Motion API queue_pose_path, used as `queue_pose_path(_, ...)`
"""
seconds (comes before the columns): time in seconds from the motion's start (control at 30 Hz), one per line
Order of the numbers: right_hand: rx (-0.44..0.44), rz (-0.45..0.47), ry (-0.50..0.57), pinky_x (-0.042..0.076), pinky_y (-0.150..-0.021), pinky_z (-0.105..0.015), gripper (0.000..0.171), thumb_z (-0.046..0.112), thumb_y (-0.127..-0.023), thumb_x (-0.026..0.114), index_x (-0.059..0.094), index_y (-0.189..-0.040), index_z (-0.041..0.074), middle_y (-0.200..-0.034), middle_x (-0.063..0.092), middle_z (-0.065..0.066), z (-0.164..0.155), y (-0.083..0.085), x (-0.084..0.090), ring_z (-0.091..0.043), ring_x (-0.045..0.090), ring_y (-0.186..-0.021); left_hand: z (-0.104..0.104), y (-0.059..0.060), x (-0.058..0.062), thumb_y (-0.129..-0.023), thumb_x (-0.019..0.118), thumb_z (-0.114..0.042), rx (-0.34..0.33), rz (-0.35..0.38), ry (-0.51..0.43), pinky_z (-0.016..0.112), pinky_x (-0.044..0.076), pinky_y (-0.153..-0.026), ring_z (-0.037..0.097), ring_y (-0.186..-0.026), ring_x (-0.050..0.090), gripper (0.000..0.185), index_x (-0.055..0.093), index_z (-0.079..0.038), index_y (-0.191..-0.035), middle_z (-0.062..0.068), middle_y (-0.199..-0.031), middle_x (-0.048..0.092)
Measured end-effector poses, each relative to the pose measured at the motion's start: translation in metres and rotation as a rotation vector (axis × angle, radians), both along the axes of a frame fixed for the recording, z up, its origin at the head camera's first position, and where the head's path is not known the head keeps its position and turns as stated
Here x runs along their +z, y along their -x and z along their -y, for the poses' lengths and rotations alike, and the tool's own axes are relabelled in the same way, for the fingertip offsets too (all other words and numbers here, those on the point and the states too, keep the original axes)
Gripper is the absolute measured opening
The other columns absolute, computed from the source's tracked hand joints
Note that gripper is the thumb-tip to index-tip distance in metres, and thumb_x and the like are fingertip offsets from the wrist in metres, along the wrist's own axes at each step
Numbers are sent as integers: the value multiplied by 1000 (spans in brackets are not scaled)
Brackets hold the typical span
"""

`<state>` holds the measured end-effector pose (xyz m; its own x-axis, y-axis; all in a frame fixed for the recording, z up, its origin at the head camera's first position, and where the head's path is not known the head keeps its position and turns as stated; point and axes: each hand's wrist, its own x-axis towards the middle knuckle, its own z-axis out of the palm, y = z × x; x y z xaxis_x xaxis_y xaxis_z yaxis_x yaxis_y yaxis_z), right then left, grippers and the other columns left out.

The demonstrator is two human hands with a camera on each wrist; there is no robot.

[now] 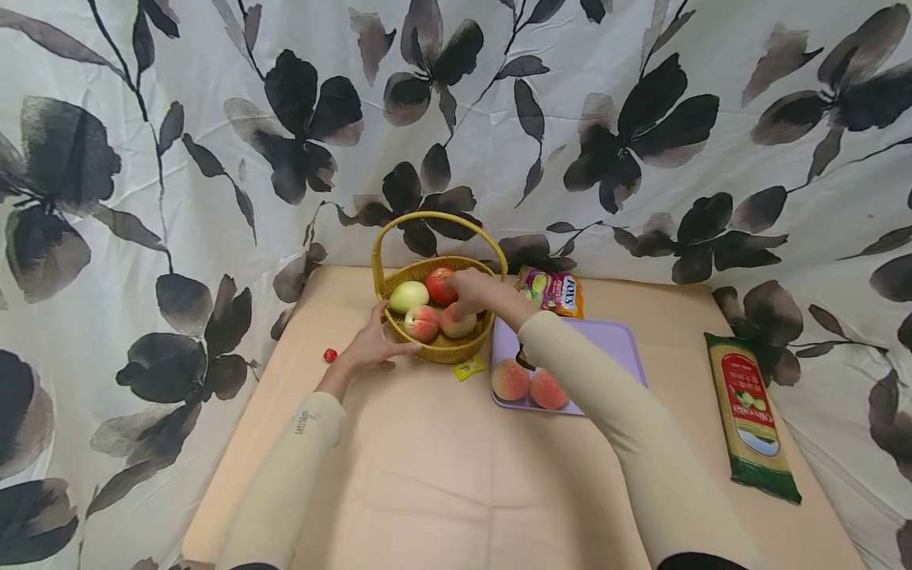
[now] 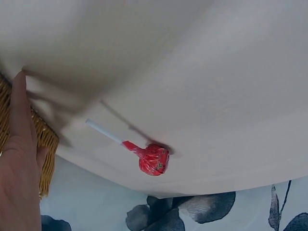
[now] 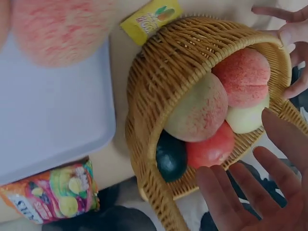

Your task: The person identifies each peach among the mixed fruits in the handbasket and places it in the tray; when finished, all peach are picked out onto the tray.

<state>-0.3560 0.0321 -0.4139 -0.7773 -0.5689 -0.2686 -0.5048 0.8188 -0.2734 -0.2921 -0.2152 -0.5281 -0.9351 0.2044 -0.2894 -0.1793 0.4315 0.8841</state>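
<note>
The left hand (image 1: 372,345) rests with straight fingers against the side of the wicker basket (image 1: 443,348) at the back of the counter (image 1: 427,475). The right hand (image 1: 476,291) hovers over the fruit inside, fingers spread and relaxed, just above a pale peach (image 1: 458,323); it grips nothing.

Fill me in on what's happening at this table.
A person is working at a yellow wicker basket of fruit. The left hand rests against the basket's side, steadying it. The right hand reaches into the basket, over a peach, with fingers spread in the wrist view. Two peaches already lie on the purple tray beside it.
</note>
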Motion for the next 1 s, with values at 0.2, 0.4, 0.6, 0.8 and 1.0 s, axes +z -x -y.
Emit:
queue_pose_path(0.2, -10, 55, -68, 52, -106, -43, 52, 23, -89, 81, 65, -137, 9, -137, 65, -11, 10, 8, -9, -28, 57, -126, 0, 0, -3, -81, 90, -45, 4, -13, -1, 55, 62, -91, 43, -141, 44, 129, -5, -28, -166, 16, -176, 2)
queue_pose_path(0.4, -21, 107, -107, 50, -110, -44, 53, 22, -91, 79, 64, -140, 8, -141, 63, -10, 13, 13, -15, -28, 56, -130, 0, -1, -1, -81, 90, -43, 5, -19, 7, 56, 61, -90, 42, -135, 49, 128, -4, -28, -166, 16, -176, 3)
queue_pose_path(0.6, 27, 64, -134, 53, -104, -41, 43, 16, -87, 77, 71, -129, 8, -133, 67, -9, 14, 16, -22, -27, 59, -123, 2, -2, 0, -83, 89, -40, 7, -16, 5, 59, 60, -92, 42, -134, 49, 126, -5, -29, -166, 14, -176, 2)
queue_pose_path(0.8, 32, 46, -133, 56, -96, -38, 36, 7, -85, 74, 73, -121, 7, -126, 69, -9, 14, 13, -26, -24, 59, -111, 1, -2, 0, -84, 89, -37, 12, 3, -14, 64, 57, -94, 44, -139, 44, 126, -6, -30, -166, 12, -176, -1)
queue_pose_path(1.0, 14, 94, -176, 55, -87, -35, 43, 16, -82, 85, 71, -123, 11, -124, 67, -9, 12, 7, -28, -24, 57, -108, 1, -2, -1, -82, 90, -41, 8, -13, 4, 60, 59, -93, 44, -140, 46, 127, -5, -31, -166, 13, -176, 1)
